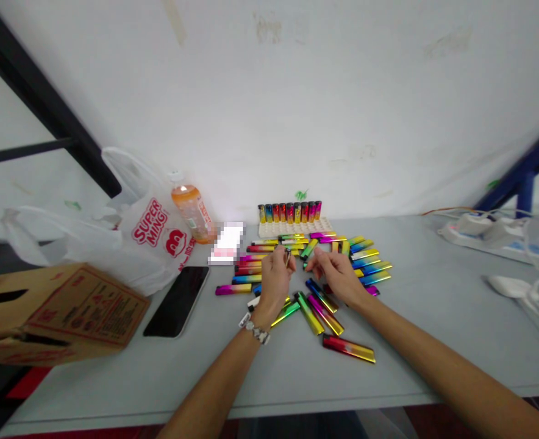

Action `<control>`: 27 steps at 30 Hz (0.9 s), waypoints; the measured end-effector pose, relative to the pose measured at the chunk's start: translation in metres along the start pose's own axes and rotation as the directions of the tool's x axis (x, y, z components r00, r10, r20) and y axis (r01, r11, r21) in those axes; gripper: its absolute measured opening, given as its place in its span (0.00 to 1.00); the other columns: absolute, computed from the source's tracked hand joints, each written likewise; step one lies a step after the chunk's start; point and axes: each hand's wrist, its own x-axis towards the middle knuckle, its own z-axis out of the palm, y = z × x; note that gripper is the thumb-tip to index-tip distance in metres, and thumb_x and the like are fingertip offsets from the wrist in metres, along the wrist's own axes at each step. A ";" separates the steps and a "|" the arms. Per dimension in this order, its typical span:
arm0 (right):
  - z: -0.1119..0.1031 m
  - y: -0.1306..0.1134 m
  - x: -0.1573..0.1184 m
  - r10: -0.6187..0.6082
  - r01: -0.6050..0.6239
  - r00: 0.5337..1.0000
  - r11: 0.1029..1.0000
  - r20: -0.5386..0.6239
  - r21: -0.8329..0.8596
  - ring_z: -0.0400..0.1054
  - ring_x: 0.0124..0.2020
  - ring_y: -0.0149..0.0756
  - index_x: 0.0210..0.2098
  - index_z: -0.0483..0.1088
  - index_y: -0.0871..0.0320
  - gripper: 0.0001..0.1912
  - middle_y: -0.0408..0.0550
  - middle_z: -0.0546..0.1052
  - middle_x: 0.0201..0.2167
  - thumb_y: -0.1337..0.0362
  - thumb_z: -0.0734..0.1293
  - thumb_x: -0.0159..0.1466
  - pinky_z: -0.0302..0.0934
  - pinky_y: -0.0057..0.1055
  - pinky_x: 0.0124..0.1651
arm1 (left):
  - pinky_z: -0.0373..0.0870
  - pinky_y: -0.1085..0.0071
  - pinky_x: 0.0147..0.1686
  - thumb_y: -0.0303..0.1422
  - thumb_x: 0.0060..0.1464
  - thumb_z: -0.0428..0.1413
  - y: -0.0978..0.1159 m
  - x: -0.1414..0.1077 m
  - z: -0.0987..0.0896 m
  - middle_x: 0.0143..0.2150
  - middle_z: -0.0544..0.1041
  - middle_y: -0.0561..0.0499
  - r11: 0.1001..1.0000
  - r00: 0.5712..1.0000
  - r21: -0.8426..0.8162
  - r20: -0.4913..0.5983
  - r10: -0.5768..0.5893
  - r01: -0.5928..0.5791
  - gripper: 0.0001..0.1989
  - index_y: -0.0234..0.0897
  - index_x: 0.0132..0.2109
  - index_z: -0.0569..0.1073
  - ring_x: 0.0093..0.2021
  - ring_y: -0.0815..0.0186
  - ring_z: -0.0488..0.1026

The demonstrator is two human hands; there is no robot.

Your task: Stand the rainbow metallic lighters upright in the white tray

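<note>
My left hand [276, 274], with a bracelet at the wrist, is closed in a pinch. A small dark, shiny end of what looks like a lighter [288, 253] shows at its fingertips. My right hand [331, 271] hovers a little to the right, its fingers curled and pressed together. What they hold, if anything, is hidden. A green lighter [309, 249] lies close to the right fingertips. Around both hands several shiny multicoloured lighters lie scattered, among them a red and gold one [349, 349] nearest me. Behind them a white perforated rack [274, 230] has a row of upright lighters [290, 213].
On the left are a cardboard box [86, 305], a white plastic bag [150, 244], an orange drink bottle [194, 210], a black phone [178, 302] and a white, partly blurred rectangle [227, 242]. A power strip [493, 247] with plugs and cables lies right. The wall closes off the back.
</note>
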 end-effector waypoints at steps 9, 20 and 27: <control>-0.001 -0.001 -0.001 0.018 -0.018 1.000 1.000 0.007 0.022 0.62 0.20 0.31 0.27 0.78 0.60 0.36 0.44 0.69 0.17 0.38 0.54 0.68 0.55 0.30 0.26 | 0.42 0.74 0.16 0.69 0.52 0.39 0.003 -0.006 -0.004 0.14 0.50 0.58 0.998 0.995 -0.050 0.098 -0.032 0.037 0.39 0.37 0.19 0.63 0.15 0.76 0.45; -0.002 -0.001 -0.001 0.036 -0.037 0.999 0.998 0.023 0.054 0.63 0.21 0.32 0.25 0.77 0.57 0.37 0.45 0.70 0.17 0.35 0.53 0.67 0.55 0.31 0.28 | 0.45 0.73 0.18 0.48 0.60 0.45 0.001 -0.002 -0.003 0.13 0.53 0.57 0.997 1.000 0.076 0.021 0.017 -0.019 0.29 0.38 0.15 0.62 0.15 0.74 0.48; -0.002 -0.001 -0.001 0.038 -0.039 0.999 0.998 0.036 0.052 0.62 0.21 0.32 0.25 0.76 0.59 0.37 0.45 0.69 0.16 0.37 0.53 0.68 0.54 0.31 0.27 | 0.45 0.72 0.18 0.40 0.59 0.43 0.004 -0.005 -0.001 0.13 0.52 0.57 0.996 0.999 0.089 0.028 -0.016 0.013 0.26 0.38 0.14 0.60 0.15 0.74 0.47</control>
